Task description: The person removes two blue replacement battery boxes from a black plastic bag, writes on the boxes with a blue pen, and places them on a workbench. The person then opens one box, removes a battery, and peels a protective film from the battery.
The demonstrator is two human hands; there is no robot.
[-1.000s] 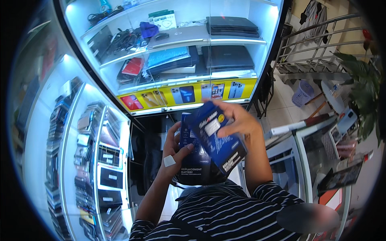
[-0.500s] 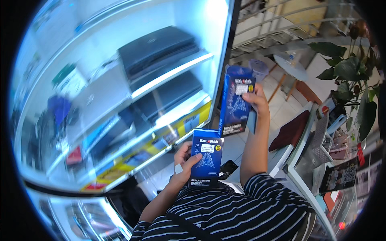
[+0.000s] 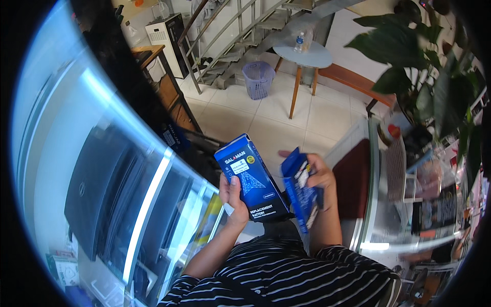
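My left hand (image 3: 234, 204) is closed around a blue and black battery box (image 3: 258, 187), thumb pressed on its printed front. This box leans to the left, with its front and one long side showing. A small white piece (image 3: 228, 209) sits at the base of my left thumb; I cannot make out whether it is paper or tape. Just to the right, my right hand (image 3: 322, 176) grips a second blue battery box (image 3: 299, 187). That one is tilted steeply and blurred, its front turned partly away. The two boxes are close together in front of my striped shirt.
On the left, a lit glass cabinet (image 3: 146, 215) holds dark laptops (image 3: 97, 189). Ahead are a purple basket (image 3: 258, 82), a round table (image 3: 307, 53) with a bottle, and a metal staircase (image 3: 225, 66). A maroon seat (image 3: 353, 179), leafy plant (image 3: 399, 46) and cluttered counter are on the right.
My view has swung right, away from the cabinet. The right-hand box has come down and turned partly edge-on beside the left one. The left-hand box now tilts left. Both stay in my hands.
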